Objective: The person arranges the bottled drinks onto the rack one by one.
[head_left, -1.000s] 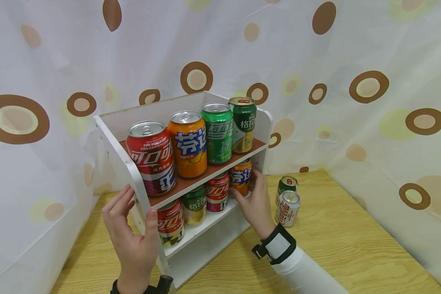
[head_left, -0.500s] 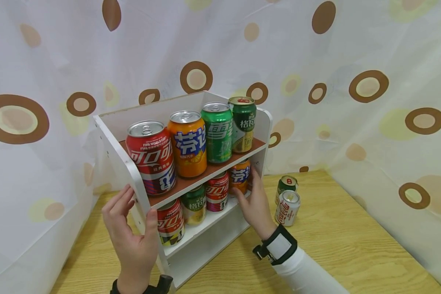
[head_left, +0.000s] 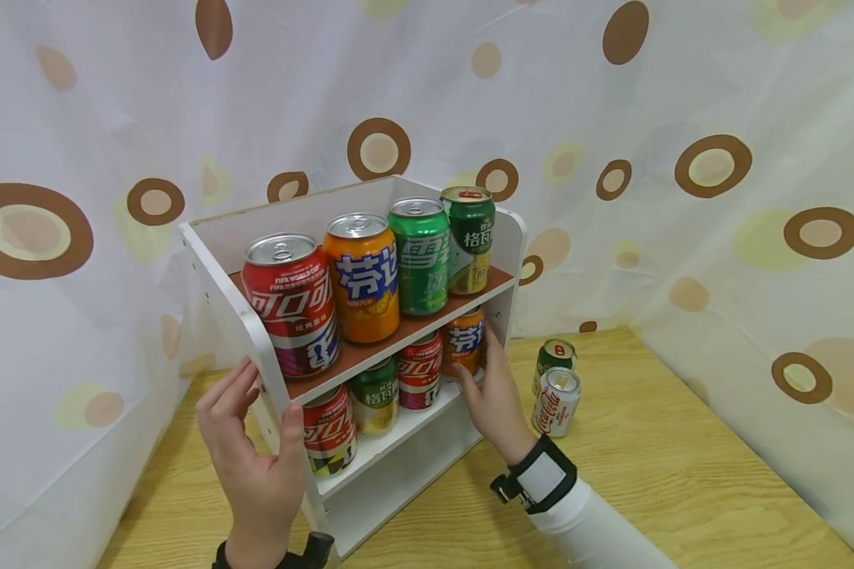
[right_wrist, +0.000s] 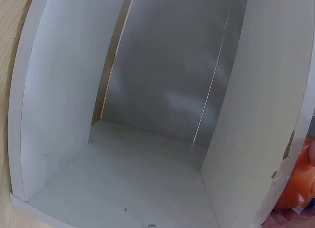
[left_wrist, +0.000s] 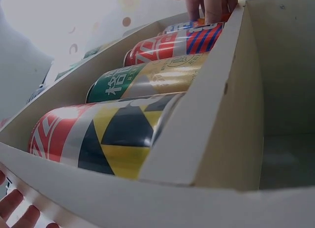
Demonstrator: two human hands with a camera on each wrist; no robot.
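Observation:
On the middle level of a white shelf (head_left: pixel 266 348), my right hand (head_left: pixel 496 395) holds an orange soda can (head_left: pixel 466 340) at the right end, thumb in front and fingers along its right side. Part of that can is hidden by the hand. Left of it stand a red cola can (head_left: pixel 420 371), a green and gold can (head_left: pixel 375 399) and another red can (head_left: pixel 330 431). My left hand (head_left: pixel 259 458) rests against the shelf's left side panel, thumb by its front edge. Its fingertips (left_wrist: pixel 27 218) show outside the panel in the left wrist view.
The top level carries a large red can (head_left: pixel 295 308), an orange can (head_left: pixel 363 280), a bright green can (head_left: pixel 422 261) and a dark green can (head_left: pixel 471 241). A white cola can (head_left: pixel 558 403) and a green can (head_left: pixel 555 356) stand on the wooden table (head_left: pixel 655 458), right of the shelf.
The right hand has shifted the orange can slightly to the left and farther into the middle level. The left hand stays at the side panel.

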